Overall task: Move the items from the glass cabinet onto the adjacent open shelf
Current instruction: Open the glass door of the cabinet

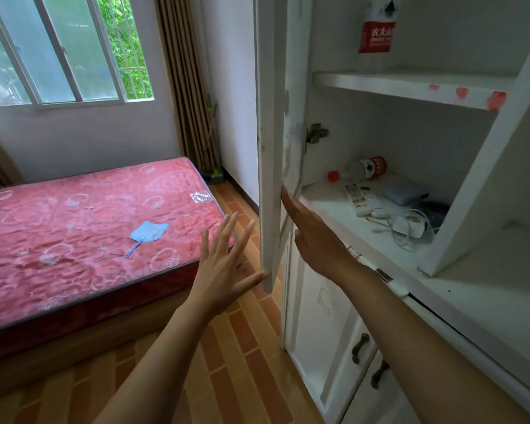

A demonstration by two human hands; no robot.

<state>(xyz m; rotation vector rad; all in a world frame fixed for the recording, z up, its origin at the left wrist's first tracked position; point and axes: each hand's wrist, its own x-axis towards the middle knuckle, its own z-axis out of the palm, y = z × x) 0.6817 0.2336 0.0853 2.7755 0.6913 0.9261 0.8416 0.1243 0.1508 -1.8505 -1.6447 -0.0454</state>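
The white cabinet door stands swung out, edge-on to me. My left hand is open with spread fingers, its thumb touching the door's lower outer edge. My right hand is flat and open, fingertips against the door's inner side. On the lower cabinet shelf lie a water bottle on its side, a white remote, a blue-grey box and a white charger with coiled cable. An upright red-labelled bottle stands on the upper shelf.
A white divider separates the cabinet from the open shelf at the right. Below are white doors with dark handles. At the left stands a bed with a red mattress and a blue fan on it.
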